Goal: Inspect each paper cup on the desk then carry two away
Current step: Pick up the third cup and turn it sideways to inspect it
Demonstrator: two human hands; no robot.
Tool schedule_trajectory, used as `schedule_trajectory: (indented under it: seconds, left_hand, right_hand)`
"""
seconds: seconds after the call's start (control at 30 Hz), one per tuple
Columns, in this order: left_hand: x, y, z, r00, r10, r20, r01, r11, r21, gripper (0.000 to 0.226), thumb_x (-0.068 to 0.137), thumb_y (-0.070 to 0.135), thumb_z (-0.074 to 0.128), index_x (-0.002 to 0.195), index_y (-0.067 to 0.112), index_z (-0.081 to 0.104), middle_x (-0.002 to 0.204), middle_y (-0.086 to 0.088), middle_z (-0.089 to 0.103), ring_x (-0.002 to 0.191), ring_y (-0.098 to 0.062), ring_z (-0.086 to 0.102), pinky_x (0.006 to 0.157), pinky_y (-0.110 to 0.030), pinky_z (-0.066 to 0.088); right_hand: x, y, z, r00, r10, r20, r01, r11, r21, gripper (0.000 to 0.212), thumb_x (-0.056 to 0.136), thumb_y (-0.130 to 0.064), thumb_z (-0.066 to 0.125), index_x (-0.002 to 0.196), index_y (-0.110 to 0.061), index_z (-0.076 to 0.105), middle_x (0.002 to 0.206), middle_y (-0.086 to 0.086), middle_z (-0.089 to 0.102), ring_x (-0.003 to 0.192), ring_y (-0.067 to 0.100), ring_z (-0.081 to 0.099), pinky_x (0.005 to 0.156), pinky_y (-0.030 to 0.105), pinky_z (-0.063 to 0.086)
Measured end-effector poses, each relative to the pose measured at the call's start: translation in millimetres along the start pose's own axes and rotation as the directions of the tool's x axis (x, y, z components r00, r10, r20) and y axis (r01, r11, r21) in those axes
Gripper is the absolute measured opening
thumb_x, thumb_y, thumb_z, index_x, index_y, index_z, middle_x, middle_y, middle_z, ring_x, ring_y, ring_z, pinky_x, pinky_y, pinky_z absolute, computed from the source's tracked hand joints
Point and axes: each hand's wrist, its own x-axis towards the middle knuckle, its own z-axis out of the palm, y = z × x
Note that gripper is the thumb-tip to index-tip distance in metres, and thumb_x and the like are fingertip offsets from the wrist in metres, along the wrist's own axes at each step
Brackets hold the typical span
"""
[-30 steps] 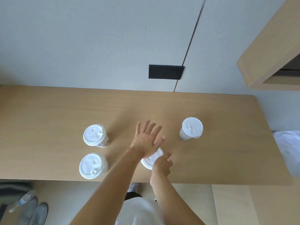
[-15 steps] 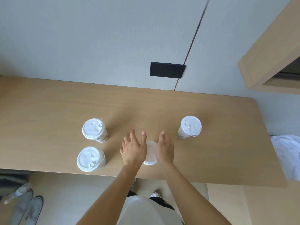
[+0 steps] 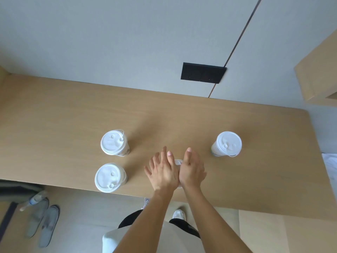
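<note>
Four white paper cups with white lids stand on the wooden desk [image 3: 73, 115]. One cup [image 3: 114, 142] is at the back left, another [image 3: 110, 177] at the front left by the desk's edge, and a third [image 3: 228, 144] on the right. The middle cup [image 3: 178, 162] shows only a sliver of lid between my hands. My left hand [image 3: 162, 170] presses on its left side with fingers spread. My right hand [image 3: 192, 168] presses on its right side, and the two palms nearly touch.
A black socket panel [image 3: 203, 73] sits on the grey wall behind the desk. A wooden shelf [image 3: 317, 79] juts out at upper right. Slippers [image 3: 43, 223] and a bottle [image 3: 33, 199] lie on the floor at lower left. White cloth [image 3: 330, 167] lies past the desk's right end.
My hands have come together from either side of the middle cup and now cover nearly all of its lid. The other three cups have stayed put.
</note>
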Motion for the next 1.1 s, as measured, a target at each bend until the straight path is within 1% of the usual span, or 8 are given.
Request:
schedule_trajectory:
  seconds: [0.17, 0.33, 0.43, 0.53, 0.63, 0.73, 0.83, 1.1]
  left_hand:
    - [20, -2, -12, 0.954, 0.287, 0.086, -0.291, 0.956, 0.044, 0.078, 0.091, 0.061, -0.003, 0.155, 0.038, 0.037, 0.154, 0.003, 0.046, 0.148, -0.022, 0.033, 0.121, -0.055, 0.021]
    - [47, 3, -24, 0.806, 0.557, 0.200, -0.585, 0.799, 0.135, 0.078, 0.093, 0.066, 0.006, 0.151, 0.030, 0.046, 0.157, 0.004, 0.045, 0.154, -0.021, 0.025, 0.127, -0.050, 0.010]
    - [50, 2, -29, 0.758, 0.636, 0.146, -0.649, 0.758, 0.067, 0.069, 0.098, 0.062, 0.018, 0.146, 0.027, 0.053, 0.152, 0.004, 0.051, 0.152, -0.021, 0.033, 0.126, -0.050, 0.016]
    - [39, -10, -41, 0.760, 0.650, 0.024, -0.642, 0.755, -0.129, 0.062, 0.099, 0.060, 0.035, 0.147, 0.024, 0.052, 0.152, 0.005, 0.050, 0.145, -0.019, 0.040, 0.121, -0.049, 0.028]
    - [15, -40, -49, 0.783, 0.620, 0.056, -0.590, 0.767, -0.252, 0.086, 0.088, 0.066, 0.054, 0.159, 0.021, 0.036, 0.160, 0.009, 0.034, 0.154, -0.013, 0.022, 0.124, -0.036, 0.021]
    - [-1, -69, -40, 0.811, 0.561, 0.166, -0.568, 0.823, -0.008, 0.119, 0.073, 0.076, 0.058, 0.164, 0.020, 0.005, 0.171, 0.003, 0.009, 0.160, -0.022, -0.005, 0.128, -0.047, 0.010]
    - [-4, -71, -21, 0.861, 0.378, 0.341, -0.463, 0.859, 0.217, 0.138, 0.064, 0.081, 0.061, 0.159, 0.030, -0.026, 0.169, 0.000, -0.027, 0.154, -0.026, -0.032, 0.126, -0.055, -0.006]
    - [-1, -50, 1, 0.894, 0.276, 0.353, -0.396, 0.854, 0.337, 0.119, 0.079, 0.072, 0.057, 0.159, 0.038, -0.024, 0.164, -0.006, -0.040, 0.151, -0.031, -0.037, 0.123, -0.063, -0.012]
  right_hand:
    - [-12, 3, 6, 0.978, 0.197, -0.067, -0.185, 0.970, 0.156, 0.051, 0.111, -0.049, 0.025, 0.142, -0.025, 0.057, 0.140, 0.005, 0.066, 0.131, 0.034, 0.057, 0.110, 0.051, 0.037]
    - [-28, -4, -1, 0.821, 0.518, 0.242, -0.561, 0.646, 0.518, 0.071, 0.108, -0.060, 0.028, 0.160, -0.013, 0.035, 0.157, 0.019, 0.049, 0.143, 0.040, 0.047, 0.117, 0.048, 0.034]
    - [-25, -2, -15, 0.817, 0.466, 0.340, -0.577, 0.671, 0.466, 0.076, 0.106, -0.064, 0.030, 0.163, -0.012, 0.028, 0.163, 0.017, 0.041, 0.147, 0.039, 0.042, 0.118, 0.046, 0.032]
    - [-26, 6, -27, 0.962, 0.169, 0.215, -0.235, 0.912, 0.336, 0.078, 0.098, -0.074, 0.030, 0.148, -0.016, 0.047, 0.146, 0.011, 0.057, 0.138, 0.036, 0.051, 0.110, 0.046, 0.041]
    - [-26, 12, -34, 0.957, -0.243, 0.157, 0.237, 0.970, 0.054, 0.100, 0.084, -0.087, 0.022, 0.152, -0.017, 0.045, 0.157, 0.009, 0.047, 0.150, 0.029, 0.037, 0.121, 0.048, 0.031]
    - [-23, 11, -31, 0.842, -0.500, 0.203, 0.536, 0.820, -0.201, 0.105, 0.086, -0.091, 0.017, 0.162, -0.021, 0.034, 0.170, 0.010, 0.030, 0.158, 0.028, 0.023, 0.128, 0.053, 0.014]
    - [-23, 7, -20, 0.689, -0.675, 0.264, 0.716, 0.575, -0.397, 0.089, 0.092, -0.084, 0.031, 0.153, -0.022, 0.052, 0.164, 0.017, 0.041, 0.149, 0.040, 0.040, 0.120, 0.070, 0.019]
    - [-22, 8, -9, 0.641, -0.694, 0.328, 0.724, 0.405, -0.559, 0.080, 0.084, -0.080, 0.050, 0.143, -0.027, 0.062, 0.162, 0.015, 0.046, 0.150, 0.041, 0.040, 0.119, 0.074, 0.017]
